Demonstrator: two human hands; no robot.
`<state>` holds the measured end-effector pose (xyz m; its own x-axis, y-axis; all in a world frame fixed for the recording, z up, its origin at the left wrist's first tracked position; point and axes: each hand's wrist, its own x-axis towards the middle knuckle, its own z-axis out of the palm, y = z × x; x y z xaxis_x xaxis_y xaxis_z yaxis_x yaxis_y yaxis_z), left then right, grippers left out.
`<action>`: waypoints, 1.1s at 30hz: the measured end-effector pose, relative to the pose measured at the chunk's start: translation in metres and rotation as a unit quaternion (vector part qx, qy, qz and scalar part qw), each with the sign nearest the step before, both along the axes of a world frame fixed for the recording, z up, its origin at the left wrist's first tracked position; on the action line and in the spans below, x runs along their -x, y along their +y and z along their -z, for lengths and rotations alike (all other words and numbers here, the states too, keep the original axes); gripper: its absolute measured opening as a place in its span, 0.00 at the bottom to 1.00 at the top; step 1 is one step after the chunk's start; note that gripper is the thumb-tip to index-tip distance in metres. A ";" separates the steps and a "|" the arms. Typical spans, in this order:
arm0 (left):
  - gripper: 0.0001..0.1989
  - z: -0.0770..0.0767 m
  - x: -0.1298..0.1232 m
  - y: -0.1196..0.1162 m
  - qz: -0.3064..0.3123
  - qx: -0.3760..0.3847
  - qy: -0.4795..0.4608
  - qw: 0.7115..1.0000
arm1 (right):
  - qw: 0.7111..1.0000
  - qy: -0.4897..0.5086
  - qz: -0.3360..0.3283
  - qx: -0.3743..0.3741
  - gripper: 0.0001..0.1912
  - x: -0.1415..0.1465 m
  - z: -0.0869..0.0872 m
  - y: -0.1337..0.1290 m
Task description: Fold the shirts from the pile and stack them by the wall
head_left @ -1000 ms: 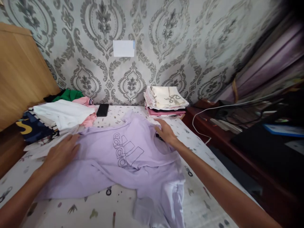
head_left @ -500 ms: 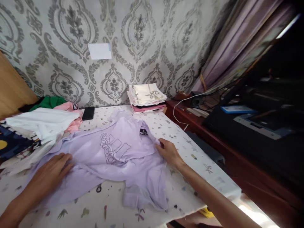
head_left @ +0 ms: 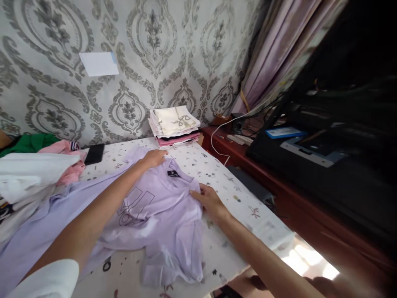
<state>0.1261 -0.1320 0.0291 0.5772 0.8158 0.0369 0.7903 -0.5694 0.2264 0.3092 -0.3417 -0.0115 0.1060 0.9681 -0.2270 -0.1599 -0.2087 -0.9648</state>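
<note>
A lilac T-shirt point(head_left: 161, 194) with an outlined adidas print lies spread on a white patterned cloth, its collar toward the right and its body running left. My right hand point(head_left: 212, 200) pinches the shirt at the shoulder beside the collar, on the near side. Across the shirt reaches my left arm, and my left hand point(head_left: 155, 158) rests at the far shoulder with its fingers stretched out to the right. Part of the print is hidden under that forearm. A dark label shows inside the neckline.
Folded clothes point(head_left: 175, 124) stand in a stack against the wall. Loose garments point(head_left: 34, 169) lie heaped on the left, with a black phone point(head_left: 94, 154) beside them. On the right are a dark red cabinet point(head_left: 288, 207), a white cable point(head_left: 212, 138) and a large black screen point(head_left: 350, 124).
My left hand has left the shirt's lower part and moved up and right to the far shoulder. My right hand keeps its hold near the collar. The view has turned rightward.
</note>
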 end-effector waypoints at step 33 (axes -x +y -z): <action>0.17 0.010 -0.007 -0.072 0.143 0.134 -0.188 0.962 | 0.991 0.081 0.078 0.065 0.26 -0.030 -0.008 -0.078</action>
<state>0.1333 -0.2042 0.0192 0.7659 0.6355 0.0973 0.4440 -0.6324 0.6348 0.3388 -0.4199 -0.0033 0.2044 0.9039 -0.3758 -0.3510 -0.2907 -0.8901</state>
